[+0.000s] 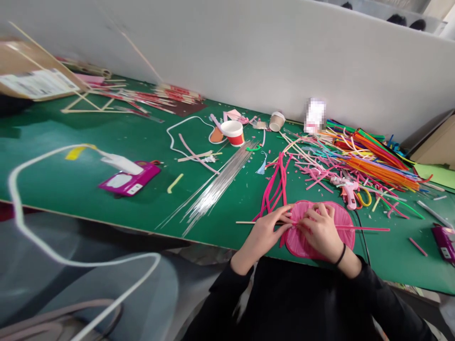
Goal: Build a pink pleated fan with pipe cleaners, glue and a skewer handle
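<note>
A thin stick lies across a pink, heart- or oval-shaped piece at the table's front edge. Its left end is bare wood, while the right stretch is covered in pink. My left hand pinches the stick between thumb and fingers at the left rim of the pink piece. Close beside it, my right hand rests over that piece with bent fingertips pinched together on the stick's pink part. Exactly what lies between the right fingertips is hidden. Several bright pink pipe cleaners lie just behind my left hand.
A pink glue gun and yellow-handled scissors lie right of my hands, before a heap of coloured pipe cleaners. Thin metal wires, a paper cup and a purple power strip are leftward.
</note>
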Demonstrator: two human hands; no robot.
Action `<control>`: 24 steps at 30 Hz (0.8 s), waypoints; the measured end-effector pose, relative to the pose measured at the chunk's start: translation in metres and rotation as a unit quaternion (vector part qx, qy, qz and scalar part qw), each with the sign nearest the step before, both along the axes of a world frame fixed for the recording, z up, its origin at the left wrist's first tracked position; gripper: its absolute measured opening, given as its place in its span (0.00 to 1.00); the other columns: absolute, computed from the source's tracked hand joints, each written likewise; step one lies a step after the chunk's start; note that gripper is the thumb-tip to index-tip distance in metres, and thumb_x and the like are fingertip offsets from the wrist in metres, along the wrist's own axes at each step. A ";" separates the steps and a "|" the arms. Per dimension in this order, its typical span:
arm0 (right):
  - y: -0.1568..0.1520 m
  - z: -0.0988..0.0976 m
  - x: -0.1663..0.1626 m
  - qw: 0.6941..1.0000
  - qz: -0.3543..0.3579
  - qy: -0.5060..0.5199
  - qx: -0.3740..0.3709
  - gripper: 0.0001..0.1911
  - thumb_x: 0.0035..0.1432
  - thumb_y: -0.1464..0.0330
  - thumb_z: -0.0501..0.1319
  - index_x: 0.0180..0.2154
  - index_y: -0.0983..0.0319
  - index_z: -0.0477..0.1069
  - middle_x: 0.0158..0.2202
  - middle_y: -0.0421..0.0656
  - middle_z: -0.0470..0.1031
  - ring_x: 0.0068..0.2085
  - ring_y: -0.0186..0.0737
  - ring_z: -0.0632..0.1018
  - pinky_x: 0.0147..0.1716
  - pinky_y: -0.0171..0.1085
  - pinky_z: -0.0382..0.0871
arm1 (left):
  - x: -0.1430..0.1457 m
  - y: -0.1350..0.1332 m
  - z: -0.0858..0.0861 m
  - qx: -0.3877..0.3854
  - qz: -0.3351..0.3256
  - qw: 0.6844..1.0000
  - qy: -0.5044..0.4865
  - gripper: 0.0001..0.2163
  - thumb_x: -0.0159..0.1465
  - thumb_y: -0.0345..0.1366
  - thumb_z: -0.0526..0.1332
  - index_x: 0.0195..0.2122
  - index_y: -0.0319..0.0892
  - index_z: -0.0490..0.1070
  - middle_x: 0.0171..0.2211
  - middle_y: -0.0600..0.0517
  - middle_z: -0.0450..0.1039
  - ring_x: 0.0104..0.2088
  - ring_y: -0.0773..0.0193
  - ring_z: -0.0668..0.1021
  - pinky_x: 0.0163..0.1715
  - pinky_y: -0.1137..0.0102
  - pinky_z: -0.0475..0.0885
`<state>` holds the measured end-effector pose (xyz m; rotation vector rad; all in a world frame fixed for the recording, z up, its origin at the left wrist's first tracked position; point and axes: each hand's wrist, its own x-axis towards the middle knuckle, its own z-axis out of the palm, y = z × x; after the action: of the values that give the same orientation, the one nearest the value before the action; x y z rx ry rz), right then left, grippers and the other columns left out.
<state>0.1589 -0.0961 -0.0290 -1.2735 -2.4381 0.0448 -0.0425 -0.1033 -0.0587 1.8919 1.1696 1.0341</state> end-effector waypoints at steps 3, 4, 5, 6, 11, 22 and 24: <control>0.001 0.004 0.004 1.000 -0.011 0.008 -0.004 0.04 0.60 0.63 0.67 0.34 0.55 0.80 0.34 0.43 0.77 0.45 0.47 0.67 0.44 0.47 0.53 | 0.000 -0.001 0.002 -0.007 0.003 1.000 -0.005 0.20 0.68 0.37 0.61 0.60 0.47 0.64 0.44 0.51 0.82 0.47 0.60 0.83 0.51 0.65 0.76; 0.001 0.006 0.005 1.000 -0.014 0.012 -0.006 0.05 0.59 0.62 0.67 0.36 0.54 0.80 0.34 0.43 0.77 0.45 0.47 0.67 0.44 0.47 0.53 | 0.000 -0.001 0.003 -0.009 0.002 1.000 -0.008 0.20 0.68 0.38 0.61 0.61 0.47 0.64 0.43 0.51 0.82 0.47 0.60 0.82 0.51 0.65 0.76; 0.001 0.008 0.006 1.000 -0.014 0.016 -0.008 0.06 0.59 0.61 0.67 0.38 0.54 0.80 0.35 0.43 0.77 0.45 0.47 0.67 0.44 0.47 0.53 | -0.001 -0.001 0.004 -0.012 0.001 1.000 -0.012 0.20 0.68 0.38 0.61 0.61 0.47 0.64 0.43 0.51 0.82 0.48 0.59 0.82 0.51 0.64 0.76; 0.001 0.010 0.007 1.000 -0.010 0.020 -0.012 0.06 0.59 0.61 0.67 0.39 0.53 0.80 0.36 0.43 0.77 0.45 0.47 0.67 0.44 0.47 0.53 | -0.001 -0.001 0.005 -0.015 0.000 1.000 -0.016 0.21 0.67 0.38 0.62 0.61 0.47 0.64 0.43 0.51 0.82 0.48 0.59 0.82 0.51 0.64 0.76; -0.001 0.012 -0.001 0.999 0.000 0.037 -0.031 0.06 0.62 0.62 0.65 0.39 0.52 0.80 0.36 0.43 0.76 0.45 0.46 0.67 0.43 0.45 0.54 | -0.002 -0.002 0.007 -0.003 0.003 1.000 -0.021 0.21 0.66 0.36 0.64 0.60 0.47 0.65 0.46 0.50 0.81 0.46 0.61 0.83 0.51 0.65 0.75; 0.001 -0.003 -0.014 0.999 0.007 0.029 -0.012 0.05 0.60 0.67 0.67 0.30 0.58 0.78 0.32 0.41 0.76 0.44 0.44 0.68 0.47 0.46 0.52 | -0.004 -0.006 0.017 0.036 0.065 0.997 -0.005 0.15 0.68 0.35 0.58 0.56 0.44 0.68 0.43 0.48 0.82 0.48 0.58 0.81 0.51 0.65 0.74; -0.001 -0.002 -0.011 0.999 -0.002 0.027 -0.019 0.04 0.60 0.63 0.67 0.32 0.55 0.80 0.33 0.41 0.76 0.45 0.44 0.68 0.47 0.46 0.53 | -0.003 -0.005 0.014 0.039 0.074 0.996 0.017 0.14 0.69 0.37 0.58 0.55 0.44 0.70 0.44 0.48 0.81 0.45 0.59 0.82 0.49 0.65 0.75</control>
<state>0.1481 -0.0967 -0.0308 -1.2773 -2.3996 0.1218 -0.0453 -0.1079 -0.0445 1.9127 1.3236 1.1475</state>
